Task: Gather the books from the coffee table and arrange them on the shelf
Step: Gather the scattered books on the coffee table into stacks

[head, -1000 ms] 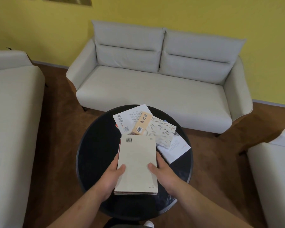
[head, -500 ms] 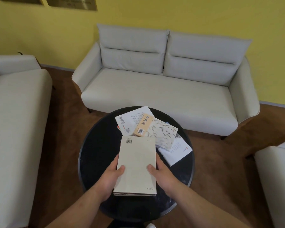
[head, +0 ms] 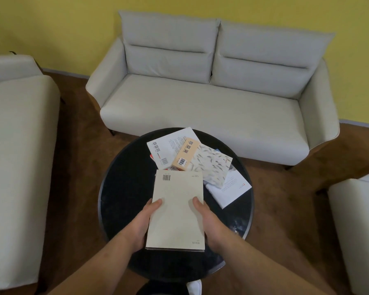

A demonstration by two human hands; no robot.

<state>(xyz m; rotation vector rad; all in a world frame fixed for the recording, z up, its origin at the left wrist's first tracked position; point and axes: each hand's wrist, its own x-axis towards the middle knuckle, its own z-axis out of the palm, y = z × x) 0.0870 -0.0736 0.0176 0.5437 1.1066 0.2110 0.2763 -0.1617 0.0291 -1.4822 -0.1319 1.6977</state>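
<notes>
A cream book [head: 177, 211], back cover up with a barcode at its far corner, tops a thin stack held over the round black coffee table [head: 124, 201]. My left hand [head: 141, 222] grips the stack's left edge, thumb on the cover. My right hand [head: 211, 222] grips its right edge the same way. Beyond the stack lie more books in a loose overlapping pile: a white one [head: 168, 145], an orange-spined one [head: 184, 155], a leaf-patterned one [head: 213, 167] and a white one [head: 232, 188] at the right. No shelf is in view.
A pale two-seat sofa [head: 211, 99] stands behind the table against a yellow wall. Another pale seat [head: 15, 156] fills the left side, and an armchair [head: 358, 226] sits at the right edge. Brown carpet surrounds the table. My shoe [head: 194, 287] shows below it.
The view has shifted slightly: sofa and table sit a little to the right and lower in frame. Both hands keep the same grip on the stack, now slightly closer to me.
</notes>
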